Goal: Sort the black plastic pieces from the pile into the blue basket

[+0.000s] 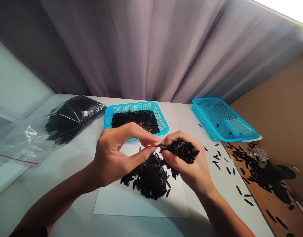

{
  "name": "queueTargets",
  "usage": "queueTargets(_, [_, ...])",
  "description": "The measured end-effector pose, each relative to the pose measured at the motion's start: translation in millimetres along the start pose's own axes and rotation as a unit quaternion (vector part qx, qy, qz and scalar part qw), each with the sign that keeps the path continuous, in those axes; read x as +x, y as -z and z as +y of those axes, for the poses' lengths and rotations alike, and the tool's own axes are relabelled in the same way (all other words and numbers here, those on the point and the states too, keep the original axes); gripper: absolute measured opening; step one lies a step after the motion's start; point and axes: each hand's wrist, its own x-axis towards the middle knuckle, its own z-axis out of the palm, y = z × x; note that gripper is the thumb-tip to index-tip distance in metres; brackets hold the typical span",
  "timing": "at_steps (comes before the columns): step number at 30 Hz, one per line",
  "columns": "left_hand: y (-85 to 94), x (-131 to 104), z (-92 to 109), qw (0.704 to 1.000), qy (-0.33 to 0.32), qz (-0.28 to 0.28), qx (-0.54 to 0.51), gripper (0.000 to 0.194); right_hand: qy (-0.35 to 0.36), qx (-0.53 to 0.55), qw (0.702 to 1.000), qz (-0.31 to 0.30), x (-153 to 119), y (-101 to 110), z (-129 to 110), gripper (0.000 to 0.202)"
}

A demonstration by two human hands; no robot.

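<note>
Between thumb and fingertips, my left hand (122, 153) pinches one small black strip (162, 145). Close beside it, my right hand (191, 164) is closed around a clump of black strips (181, 150), which stick out over the thumb and fingers. Under both hands a loose pile of black strips (151, 179) lies on a white sheet (139, 207). Just behind the left hand stands a blue basket (163, 126) filled with more black strips, its front edge partly hidden by the hand.
A clear plastic bag (30, 138) of black pieces lies at the left. At the back right is a second blue basket (240, 131) with a few strips. Strips are scattered near a brown board (259, 200), which bears dark oval pieces (281, 192). A curtain hangs behind.
</note>
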Motion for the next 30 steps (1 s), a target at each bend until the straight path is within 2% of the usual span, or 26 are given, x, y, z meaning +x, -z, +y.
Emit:
queueTargets(8, [-0.3, -2, -1, 1.0, 0.002, 0.003, -0.006, 0.027, 0.002, -0.001, 1.0, 0.002, 0, 0, -3, 0.006])
queueTargets(14, [-0.4, 0, -2, 1.0, -0.026, 0.005, 0.0, 0.027, 0.008, -0.006, 1.0, -0.006, 0, 1, -3, 0.007])
queueTargets(16, [3.5, 4, -8, 0.998, -0.012, 0.039, 0.036, 0.023, 0.003, -0.003, 1.0, -0.008, 1, 0, -1, 0.006])
queueTargets(19, [13.0, 14, -24, 0.98, -0.002, 0.132, 0.146, 0.018, -0.021, 0.012, 1.0, -0.009, 2, -1, 2, 0.005])
queueTargets(20, [15.9, 18, -28, 0.975, -0.002, 0.136, 0.179, 0.019, -0.034, 0.018, 0.999, -0.011, 2, -2, 3, 0.005])
queueTargets(22, [19.0, 21, -32, 0.976, -0.01, 0.11, 0.185, 0.021, -0.058, 0.024, 0.998, -0.018, 3, -5, 4, 0.006])
queueTargets(25, [15.6, 19, -24, 0.991, -0.051, 0.0, 0.123, 0.019, -0.076, 0.02, 0.996, -0.032, 3, -9, 5, 0.007])
queueTargets(27, [10.3, 15, -15, 0.988, -0.097, -0.058, 0.103, 0.016, -0.076, 0.015, 0.996, -0.04, 3, -11, 5, 0.007])
queueTargets(30, [4.8, 11, -8, 0.983, -0.136, -0.073, 0.096, 0.012, -0.074, 0.01, 0.996, -0.05, 2, -12, 4, 0.005])
